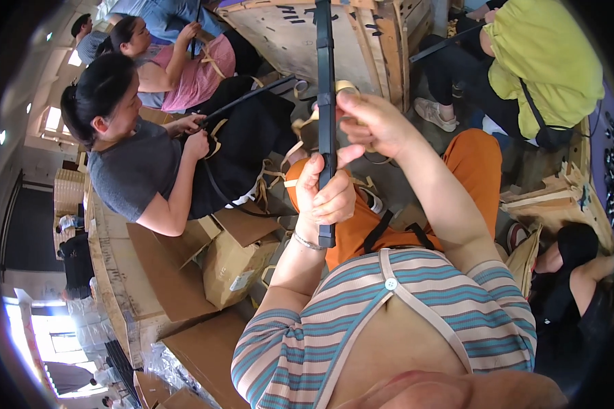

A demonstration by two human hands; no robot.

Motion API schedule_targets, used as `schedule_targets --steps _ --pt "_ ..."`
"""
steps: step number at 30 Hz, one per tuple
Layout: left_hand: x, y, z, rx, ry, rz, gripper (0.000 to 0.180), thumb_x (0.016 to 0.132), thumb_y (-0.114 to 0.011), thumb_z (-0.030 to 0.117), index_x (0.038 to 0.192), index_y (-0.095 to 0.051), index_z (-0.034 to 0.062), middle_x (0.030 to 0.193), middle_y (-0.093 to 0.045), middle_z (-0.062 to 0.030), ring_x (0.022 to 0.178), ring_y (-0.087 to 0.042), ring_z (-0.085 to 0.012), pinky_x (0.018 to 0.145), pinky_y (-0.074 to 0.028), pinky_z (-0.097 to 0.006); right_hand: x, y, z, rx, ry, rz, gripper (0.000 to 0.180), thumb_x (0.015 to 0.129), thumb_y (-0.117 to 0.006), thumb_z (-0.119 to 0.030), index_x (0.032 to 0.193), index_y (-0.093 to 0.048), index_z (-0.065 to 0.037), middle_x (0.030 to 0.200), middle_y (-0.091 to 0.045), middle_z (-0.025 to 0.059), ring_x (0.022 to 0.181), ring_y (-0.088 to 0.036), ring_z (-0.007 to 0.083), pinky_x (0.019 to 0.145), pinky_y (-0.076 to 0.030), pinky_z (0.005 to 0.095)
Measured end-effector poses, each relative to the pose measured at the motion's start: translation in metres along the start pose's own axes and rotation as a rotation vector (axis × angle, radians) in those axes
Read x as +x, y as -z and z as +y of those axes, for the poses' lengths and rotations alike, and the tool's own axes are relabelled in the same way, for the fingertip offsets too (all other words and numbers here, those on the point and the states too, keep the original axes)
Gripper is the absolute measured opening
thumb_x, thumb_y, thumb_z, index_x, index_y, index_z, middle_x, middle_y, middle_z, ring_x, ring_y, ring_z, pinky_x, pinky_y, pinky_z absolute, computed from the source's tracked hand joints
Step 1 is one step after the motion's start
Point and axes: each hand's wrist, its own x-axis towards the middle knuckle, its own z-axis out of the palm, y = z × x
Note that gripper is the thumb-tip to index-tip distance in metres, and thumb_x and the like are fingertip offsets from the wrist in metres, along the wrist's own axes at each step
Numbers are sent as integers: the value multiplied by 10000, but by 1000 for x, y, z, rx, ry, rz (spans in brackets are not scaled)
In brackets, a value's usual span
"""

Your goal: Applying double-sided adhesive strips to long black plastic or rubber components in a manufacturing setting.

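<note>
Black bar (326, 102) at centre, running near to far; left hand (332, 198) wrapped around it toward the near end. Right hand (378, 129) just right of it, fingers curled; cannot tell whether they pinch the tan strip (346, 86) there. Judged risks: bar may pivot if the left grip slackens; curled strip may snag or twist. Farther left, a co-worker (136, 163) holds another bar (252, 94); a swing that way could knock it.

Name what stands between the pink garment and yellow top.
A wooden crate, with the left hand's black bar crossing before it, in the head view.
</note>
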Motion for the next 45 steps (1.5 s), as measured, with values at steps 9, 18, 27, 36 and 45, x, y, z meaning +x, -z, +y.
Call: schedule_targets --steps 9,18,27,36,45 --pt "12 -7 -14 997 -98 833 148 890 -381 158 873 -426 19 530 -436 -73 333 -367 -145 313 -336 -257 -14 5 14 -86 63 141 288 913 -506 -311 946 -596 -40 611 -459 -57 441 -326 20 404 -216 182" --pt "17 1 -22 953 -76 863 110 886 -424 138 853 -447 36 503 -426 -53 333 -375 -135 308 -329 -239 -21 19 21 -128 65 188 282 898 -539 -311 948 -615 -44 585 -388 -82 444 -271 19 423 -191 188" --pt "-2 16 -6 1023 -39 701 264 872 -584 263 886 -490 16 544 -438 -19 409 -412 -100 375 -316 -222 -15 37 -11 -171 69 206 267 897 -549 -259 1030 -588 -31 547 -353 -91 435 -291 14 405 -210 182" --pt "54 19 127 1285 -227 905 644 913 -183 581 814 -505 32 489 -434 -21 347 -359 -105 334 -281 -228 -19 105 23 -554 -226 333 248 838 -632 -228 982 -571 -36 713 -487 -70 498 -339 -3 413 -248 169" --pt "114 41 261 1336 -90 841 805 843 -108 694 869 -535 12 511 -448 -19 386 -385 -112 372 -312 -228 10 163 48 -588 -340 259 199 843 -621 -218 943 -588 -50 631 -407 -94 469 -289 -4 401 -210 170"
